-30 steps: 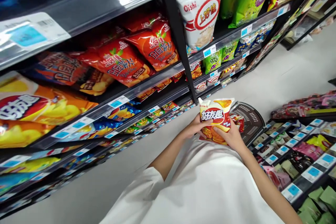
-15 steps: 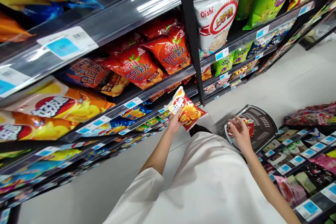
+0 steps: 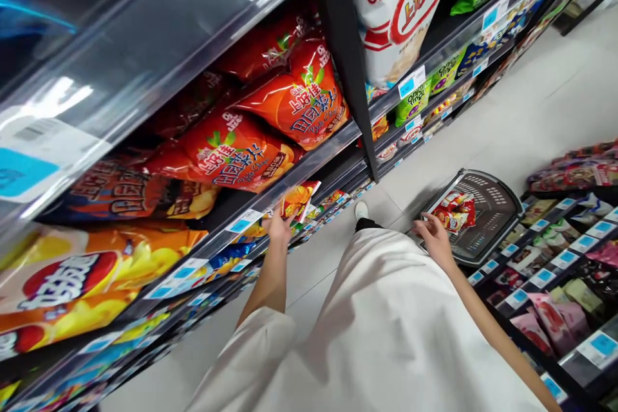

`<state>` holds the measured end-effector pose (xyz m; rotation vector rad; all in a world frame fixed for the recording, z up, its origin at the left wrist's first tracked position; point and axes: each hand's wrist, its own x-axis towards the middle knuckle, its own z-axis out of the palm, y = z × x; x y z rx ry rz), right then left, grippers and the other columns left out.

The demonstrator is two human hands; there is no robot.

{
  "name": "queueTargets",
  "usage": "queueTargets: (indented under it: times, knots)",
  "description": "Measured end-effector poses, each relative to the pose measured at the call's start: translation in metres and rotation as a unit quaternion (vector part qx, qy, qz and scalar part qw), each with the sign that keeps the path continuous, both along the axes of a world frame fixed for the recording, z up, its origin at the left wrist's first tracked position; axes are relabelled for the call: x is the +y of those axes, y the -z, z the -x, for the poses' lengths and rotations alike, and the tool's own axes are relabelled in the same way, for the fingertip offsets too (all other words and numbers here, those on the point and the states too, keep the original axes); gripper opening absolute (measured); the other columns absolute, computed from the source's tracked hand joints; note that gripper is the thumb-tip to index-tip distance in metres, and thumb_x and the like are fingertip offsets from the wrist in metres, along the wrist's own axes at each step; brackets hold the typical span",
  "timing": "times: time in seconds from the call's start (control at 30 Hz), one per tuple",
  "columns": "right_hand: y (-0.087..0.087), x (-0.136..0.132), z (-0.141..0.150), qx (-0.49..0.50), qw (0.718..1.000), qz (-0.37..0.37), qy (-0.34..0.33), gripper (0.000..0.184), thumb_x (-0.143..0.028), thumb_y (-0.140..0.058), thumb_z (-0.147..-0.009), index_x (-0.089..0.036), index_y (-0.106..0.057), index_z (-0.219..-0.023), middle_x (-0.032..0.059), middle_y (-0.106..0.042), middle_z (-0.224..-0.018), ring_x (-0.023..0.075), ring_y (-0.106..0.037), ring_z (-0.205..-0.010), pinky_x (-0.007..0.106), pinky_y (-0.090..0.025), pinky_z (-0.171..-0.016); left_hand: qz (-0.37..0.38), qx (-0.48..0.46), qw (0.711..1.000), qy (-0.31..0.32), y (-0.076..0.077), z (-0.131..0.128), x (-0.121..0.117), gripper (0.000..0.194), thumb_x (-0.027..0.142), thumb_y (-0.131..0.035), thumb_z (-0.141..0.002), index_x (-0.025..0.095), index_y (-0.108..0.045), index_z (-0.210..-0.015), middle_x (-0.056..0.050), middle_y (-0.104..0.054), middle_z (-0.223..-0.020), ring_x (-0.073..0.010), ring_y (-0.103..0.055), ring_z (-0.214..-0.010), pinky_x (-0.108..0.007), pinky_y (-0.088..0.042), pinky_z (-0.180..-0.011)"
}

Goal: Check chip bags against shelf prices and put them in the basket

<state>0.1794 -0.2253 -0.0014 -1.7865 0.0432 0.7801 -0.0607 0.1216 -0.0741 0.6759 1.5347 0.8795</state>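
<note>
Gripping a snack bag (image 3: 298, 200) in left hand (image 3: 279, 226), left of centre; curling right hand (image 3: 437, 236) loosely near basket (image 3: 497, 222).

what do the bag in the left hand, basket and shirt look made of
Bag: probably printed plastic film, from its bright graphics; gloss hard to judge. Basket: likely rigid dark plastic, faintly shiny, with regular slots. Shirt: apparently matte cloth, by its soft folds.

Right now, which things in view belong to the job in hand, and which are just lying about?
In hand or close by:
left hand, holding a small snack bag beside the shelves
right hand, nothing visible in it, by the basket
red snack packets, inside the basket

Just lying about:
orange chip bags
white Oishi bag
large yellow-orange bag
</note>
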Motion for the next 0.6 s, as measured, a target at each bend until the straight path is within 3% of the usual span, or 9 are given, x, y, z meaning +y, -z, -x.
queueTargets:
  times: [0.13,0.3,0.43,0.6]
  knots:
    - [0.005,0.018,0.003,0.018,1.000,0.009,-0.002,0.065,-0.065,-0.079,-0.065,-0.023,-0.059,-0.111,0.0036,-0.073,-0.089,0.0242,-0.070,-0.080,0.041,-0.054,-0.079,-0.018,0.020,1.000,0.014,0.009,0.007,0.023,0.033,0.017,-0.068,-0.085,0.020,-0.060,-0.118,-0.008,-0.064,-0.127,-0.0231,-0.060,-0.125,-0.043,-0.060,-0.096]
    - [0.008,0.033,0.006,0.019,1.000,0.012,-0.011,0.060,-0.060,-0.077,-0.068,-0.023,-0.059,-0.111,0.0024,-0.073,-0.086,0.0232,-0.069,-0.079,0.039,-0.052,-0.080,-0.024,0.036,0.998,0.044,0.020,0.013,0.043,0.038,0.019,-0.066,-0.088,0.025,-0.060,-0.125,-0.007,-0.066,-0.124,-0.0236,-0.059,-0.127,-0.045,-0.056,-0.102]
    - [0.012,0.037,0.008,0.015,1.000,0.018,-0.008,0.058,-0.060,-0.076,-0.070,-0.023,-0.059,-0.111,0.0026,-0.073,-0.086,0.0227,-0.068,-0.078,0.039,-0.052,-0.079,-0.012,0.033,0.998,0.057,0.026,0.013,0.050,0.035,0.022,-0.065,-0.090,0.026,-0.061,-0.124,-0.007,-0.067,-0.120,-0.0231,-0.061,-0.124,-0.045,-0.053,-0.107]
    - [0.017,0.036,0.010,0.015,1.000,0.013,-0.004,0.055,-0.059,-0.076,-0.072,-0.023,-0.060,-0.109,0.0033,-0.073,-0.086,0.0232,-0.068,-0.079,0.040,-0.052,-0.080,-0.015,0.035,0.999,0.019,0.037,0.012,0.048,0.041,0.013,-0.061,-0.089,0.023,-0.055,-0.128,-0.009,-0.063,-0.129,-0.0230,-0.055,-0.131,-0.042,-0.054,-0.105]
